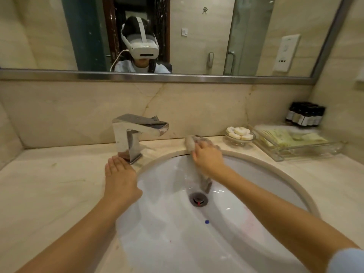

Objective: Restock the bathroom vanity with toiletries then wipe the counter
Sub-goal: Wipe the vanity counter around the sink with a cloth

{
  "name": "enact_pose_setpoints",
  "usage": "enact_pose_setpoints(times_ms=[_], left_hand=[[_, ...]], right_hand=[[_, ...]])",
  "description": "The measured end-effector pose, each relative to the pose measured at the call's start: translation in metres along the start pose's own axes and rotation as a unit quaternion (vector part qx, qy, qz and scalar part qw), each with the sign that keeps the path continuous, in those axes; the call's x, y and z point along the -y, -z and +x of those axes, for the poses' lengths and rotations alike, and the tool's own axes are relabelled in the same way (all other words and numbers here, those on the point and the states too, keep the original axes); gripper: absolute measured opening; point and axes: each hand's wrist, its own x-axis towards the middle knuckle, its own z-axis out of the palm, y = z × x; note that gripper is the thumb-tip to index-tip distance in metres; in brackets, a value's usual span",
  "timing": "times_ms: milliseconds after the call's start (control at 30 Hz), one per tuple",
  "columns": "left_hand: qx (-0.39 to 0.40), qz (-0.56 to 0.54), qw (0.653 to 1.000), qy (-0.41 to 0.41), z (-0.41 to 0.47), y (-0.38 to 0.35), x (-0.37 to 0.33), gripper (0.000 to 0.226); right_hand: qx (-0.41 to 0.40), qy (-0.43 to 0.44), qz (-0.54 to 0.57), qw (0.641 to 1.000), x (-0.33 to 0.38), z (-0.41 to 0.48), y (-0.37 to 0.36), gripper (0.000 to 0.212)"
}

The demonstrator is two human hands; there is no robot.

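Here, at a marble bathroom vanity, a person's right hand (206, 158) grips a bunched grey-brown cloth (190, 143), fingers curled round it. The hand is on the counter (49, 184) at the far rim of the white sink (275, 167), just right of the chrome faucet (136, 133). The cloth is blurred; one end lies on the stone behind the rim, and a strip trails down into the basin toward the drain (198, 200).

The left hand (120, 174) lies flat on the counter with fingers straight and together, holding nothing, its fingertips just beside the faucet base.

To the right, a small glass dish (239, 142) holds round white soaps. Beside it stands a clear tray (307, 151) of pale packets, and dark little bottles (305, 115) are grouped in the corner. A framed mirror (197, 36) runs along the wall above.
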Motion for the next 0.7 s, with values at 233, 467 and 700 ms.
enact_pose_setpoints(times_ms=[233, 467, 700], left_hand=[[-0.014, 0.005, 1.0, -0.006, 0.004, -0.004, 0.001, 0.093], [-0.03, 0.001, 1.0, -0.009, 0.006, -0.007, 0.003, 0.09], [-0.025, 0.005, 1.0, -0.005, 0.003, -0.005, 0.001, 0.091]], right_hand=[[0.019, 0.098, 0.123, 0.987, 0.068, 0.02, 0.002, 0.049], [0.017, 0.066, 0.078, 0.995, 0.038, 0.024, 0.01, 0.047], [0.006, 0.012, -0.034, 0.999, -0.066, -0.02, 0.03, 0.04]])
